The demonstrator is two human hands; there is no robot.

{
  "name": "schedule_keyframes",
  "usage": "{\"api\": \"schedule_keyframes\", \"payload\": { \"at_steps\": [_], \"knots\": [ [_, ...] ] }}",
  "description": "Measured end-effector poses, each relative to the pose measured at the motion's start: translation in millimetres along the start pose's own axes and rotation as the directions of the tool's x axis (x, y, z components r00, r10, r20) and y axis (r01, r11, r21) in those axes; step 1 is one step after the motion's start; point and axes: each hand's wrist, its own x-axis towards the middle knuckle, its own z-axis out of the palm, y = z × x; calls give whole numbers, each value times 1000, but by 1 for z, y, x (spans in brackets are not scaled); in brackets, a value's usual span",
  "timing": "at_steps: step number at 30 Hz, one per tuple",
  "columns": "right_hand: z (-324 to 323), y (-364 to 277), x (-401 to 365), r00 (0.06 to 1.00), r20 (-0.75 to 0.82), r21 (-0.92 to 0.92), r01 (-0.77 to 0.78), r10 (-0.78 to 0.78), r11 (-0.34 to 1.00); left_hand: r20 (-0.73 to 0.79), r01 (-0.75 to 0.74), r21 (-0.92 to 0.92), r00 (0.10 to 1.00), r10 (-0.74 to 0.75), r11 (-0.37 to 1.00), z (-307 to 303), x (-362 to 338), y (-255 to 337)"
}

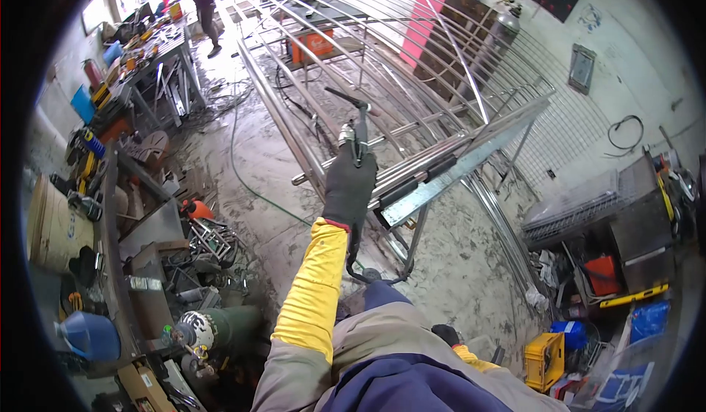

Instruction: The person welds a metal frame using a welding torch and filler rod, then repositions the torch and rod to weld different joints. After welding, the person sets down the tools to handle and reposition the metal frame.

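My left hand [350,184], in a dark glove below a yellow sleeve, is raised ahead of me and closed around a welding torch [360,129]. A black cable [353,246] hangs from it. Behind the torch lies a large frame of shiny metal bars [316,88], resting on a stand with a flat metal edge [434,191]. My right hand [445,332], also dark-gloved, is low beside my body, partly hidden by my clothing; its fingers cannot be made out.
A cluttered workbench [158,55] stands at the upper left, near a standing person [204,0]. A gas cylinder [228,331] and scrap metal lie lower left. An orange machine [312,44] is beyond the bars. A yellow crate [544,360] sits lower right.
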Motion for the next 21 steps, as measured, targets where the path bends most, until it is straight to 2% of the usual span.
{"api": "schedule_keyframes", "payload": {
  "at_steps": [3, 7, 13, 15, 20, 21],
  "knots": [
    [3, 1, -3, 1000, -4, 7, -17, 17, 1000, 25, 55, -69, 998, -53, 996, -2, -1, 6],
    [10, 0, 0, 1000, 25, 13, 1, -1, 1000, 18, 19, -27, 1000, -19, 999, -1, 2, -2],
    [12, 1, -5, 997, 78, 36, 11, -13, 999, 59, 82, -73, 995, -78, 994, -7, -1, 11],
    [11, -1, -6, 999, 33, 82, 23, -25, 996, 46, 41, -43, 998, -39, 998, -7, -1, 10],
    [-1, -7, -9, 996, -77, 191, 51, -37, 980, 48, 84, -21, 995, -83, 996, -9, -2, 16],
    [-35, -31, -8, 1000, -21, 48, 6, -5, 999, 42, 32, -14, 999, -31, 999, -9, -2, 14]
  ]
}}
